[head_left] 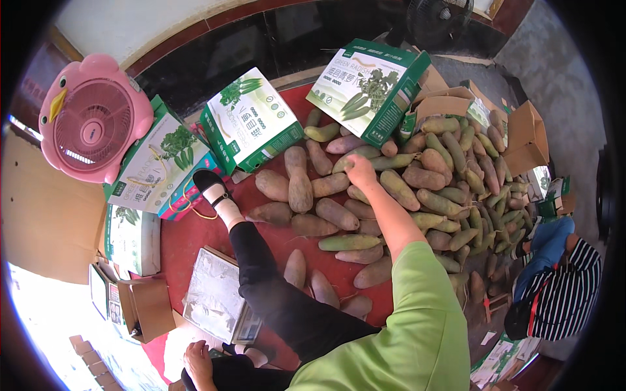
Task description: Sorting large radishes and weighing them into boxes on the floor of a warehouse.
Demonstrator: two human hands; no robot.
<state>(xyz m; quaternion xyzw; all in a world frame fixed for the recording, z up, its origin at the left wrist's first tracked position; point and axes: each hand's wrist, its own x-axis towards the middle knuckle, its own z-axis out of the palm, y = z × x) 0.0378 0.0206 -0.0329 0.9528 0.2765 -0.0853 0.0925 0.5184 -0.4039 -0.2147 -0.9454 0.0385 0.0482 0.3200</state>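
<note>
My right hand [360,171] reaches over a pile of green radishes [433,202], its fingers closed on the end of a green radish [362,152] below the upright box. Other radishes touch it on both sides, some pale and dusty, some greener. At the lower left, my left hand [197,365] lies low beside my dark trouser leg with its fingers curled. What those fingers hold, if anything, is hidden. Between my legs and the boxes sits a silvery flat-topped scale [214,294], smudged with dirt.
Printed green-and-white cartons [251,117] stand along the back and left, with another carton [366,91] behind the radishes. A pink fan [94,124] stands far left. Brown open boxes [147,306] lie nearby. A person in a striped top [566,293] sits at the right.
</note>
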